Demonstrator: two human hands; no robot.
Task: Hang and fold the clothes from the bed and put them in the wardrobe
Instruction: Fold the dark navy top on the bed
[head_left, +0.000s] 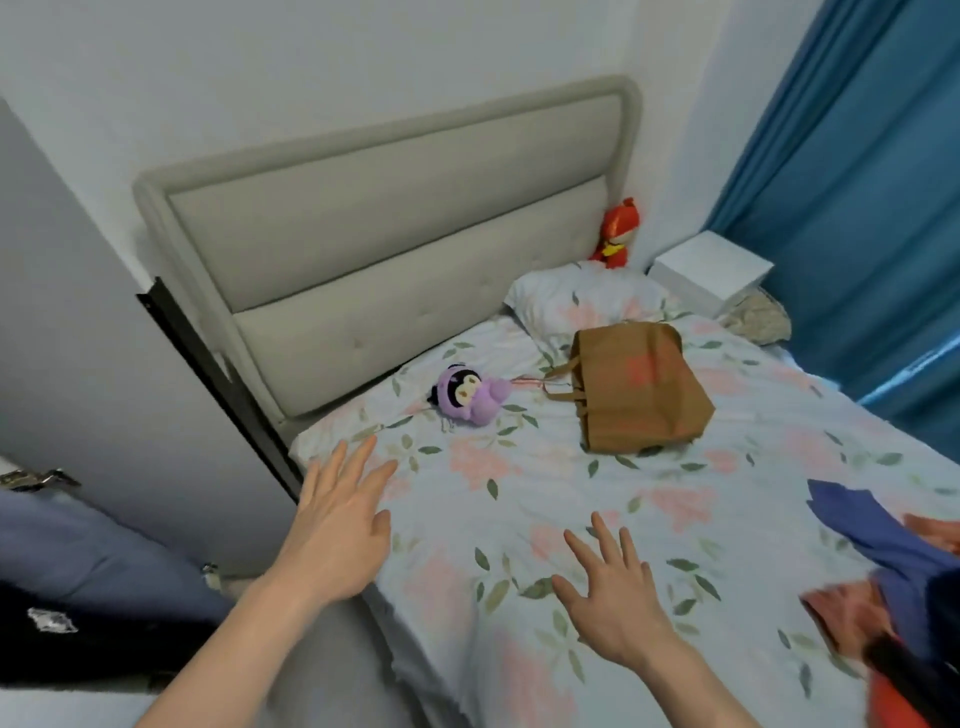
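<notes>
Both hands (467, 561) spread over floral bed (519, 649), clothes (893, 566) rt.

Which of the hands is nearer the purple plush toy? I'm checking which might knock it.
Left. The left hand hovers just below the purple plush toy, fingertips pointing toward it. The right hand lies farther down the bed.

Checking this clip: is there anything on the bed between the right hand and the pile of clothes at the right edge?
Nothing: in the head view, only bare floral bedsheet lies between the right hand and the blue and orange clothes.
</notes>
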